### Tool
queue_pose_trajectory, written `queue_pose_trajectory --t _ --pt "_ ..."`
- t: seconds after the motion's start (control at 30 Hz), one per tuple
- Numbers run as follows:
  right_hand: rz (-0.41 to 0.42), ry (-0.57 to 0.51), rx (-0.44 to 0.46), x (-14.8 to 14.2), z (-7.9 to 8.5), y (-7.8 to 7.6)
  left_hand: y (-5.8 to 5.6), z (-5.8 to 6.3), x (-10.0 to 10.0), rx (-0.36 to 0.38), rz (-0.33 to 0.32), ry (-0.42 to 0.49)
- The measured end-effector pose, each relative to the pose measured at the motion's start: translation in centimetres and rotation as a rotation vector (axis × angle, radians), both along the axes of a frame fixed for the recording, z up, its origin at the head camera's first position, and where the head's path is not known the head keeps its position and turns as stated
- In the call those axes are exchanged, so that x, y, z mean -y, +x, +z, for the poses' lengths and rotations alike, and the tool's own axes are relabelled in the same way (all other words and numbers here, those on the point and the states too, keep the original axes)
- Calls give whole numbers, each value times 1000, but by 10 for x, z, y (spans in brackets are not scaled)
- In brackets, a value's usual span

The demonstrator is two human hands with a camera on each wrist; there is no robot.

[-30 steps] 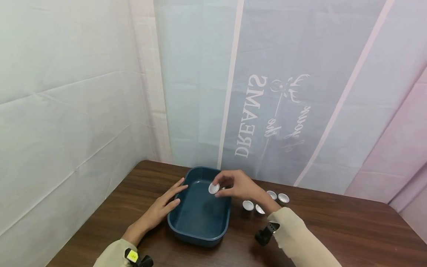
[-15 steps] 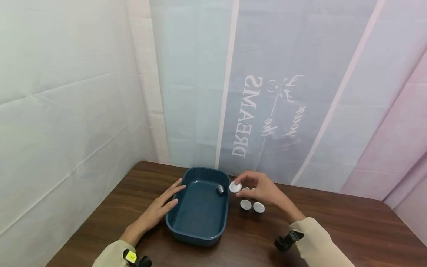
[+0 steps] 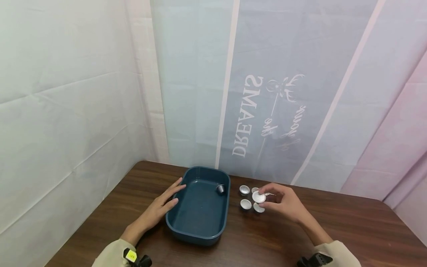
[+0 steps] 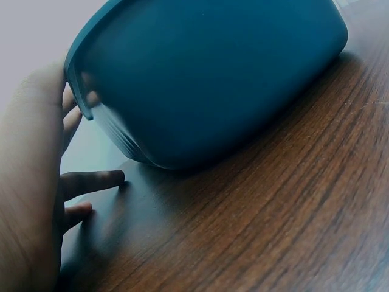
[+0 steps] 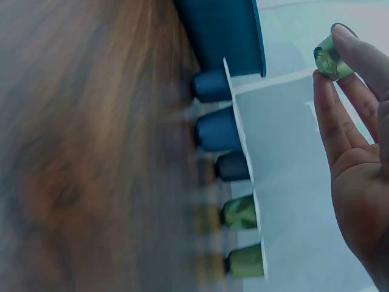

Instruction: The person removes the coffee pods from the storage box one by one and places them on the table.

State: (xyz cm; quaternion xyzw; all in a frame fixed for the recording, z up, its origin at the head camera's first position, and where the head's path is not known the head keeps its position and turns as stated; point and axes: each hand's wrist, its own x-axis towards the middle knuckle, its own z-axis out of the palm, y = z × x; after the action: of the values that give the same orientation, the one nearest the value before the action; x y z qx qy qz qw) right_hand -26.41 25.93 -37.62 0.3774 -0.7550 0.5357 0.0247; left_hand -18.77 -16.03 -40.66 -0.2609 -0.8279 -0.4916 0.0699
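My right hand [image 3: 287, 203] pinches a coffee capsule [image 3: 259, 197] between thumb and fingertips, its silver lid facing the head camera. In the right wrist view this held capsule [image 5: 331, 58] has a green body. It hovers over a small group of capsules standing lid up on the table, among them one at the front left [image 3: 245, 204] and one at the back left [image 3: 244, 190]. My fingers partly cover others. My left hand [image 3: 158, 208] rests with spread fingers against the left side of a dark blue bin [image 3: 199, 237]. Inside that bin, by its right wall, lies one tipped dark capsule [image 3: 220, 189].
The right wrist view shows standing capsules in a row, with blue [image 5: 217, 131], dark and green [image 5: 246, 261] bodies. Brown wood-grain table [image 3: 317, 222] extends to the right. A printed cloth [image 3: 200, 92] hangs behind the table's back edge.
My right hand has carried the pinched capsule rightward from above the bin, past its right rim, to over the standing capsules. The capsule in the bin shows fully now. My left hand has stayed at the bin.
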Motion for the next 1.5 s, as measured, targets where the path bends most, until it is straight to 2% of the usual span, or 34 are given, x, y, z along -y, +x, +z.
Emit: queue_pose_trajectory --t 0.07,0.23,0.33,0.43,0.57,0.8,0.9,1.13,1.3,1.5 --pt "-18 -13 10 -8 -3 2 -1 -2 0 5 0 2" --pt "-97 -36 41 -26 -11 10 -12 -21 4 -10 13 -19" --pt "-149 -53 46 -34 -17 13 -15 -27 6 -16 13 -26" --pt "-169 -75 45 -40 -24 14 -16 -27 8 -8 8 -14" --pt "-147 -102 53 -46 -32 10 -15 -26 9 -2 8 -19" --pt "-165 -80 94 -52 -43 7 -15 -24 9 -23 6 -20" --pt "-181 -43 106 -54 -49 5 -14 -23 9 -20 6 -18" --pt "-227 113 36 -56 -58 5 -16 -24 9 -16 2 -20" --pt "-200 128 44 -54 -57 8 -17 -25 10 -15 0 -8" --pt "-219 172 29 -43 -40 20 -16 -24 10 -13 2 -14"
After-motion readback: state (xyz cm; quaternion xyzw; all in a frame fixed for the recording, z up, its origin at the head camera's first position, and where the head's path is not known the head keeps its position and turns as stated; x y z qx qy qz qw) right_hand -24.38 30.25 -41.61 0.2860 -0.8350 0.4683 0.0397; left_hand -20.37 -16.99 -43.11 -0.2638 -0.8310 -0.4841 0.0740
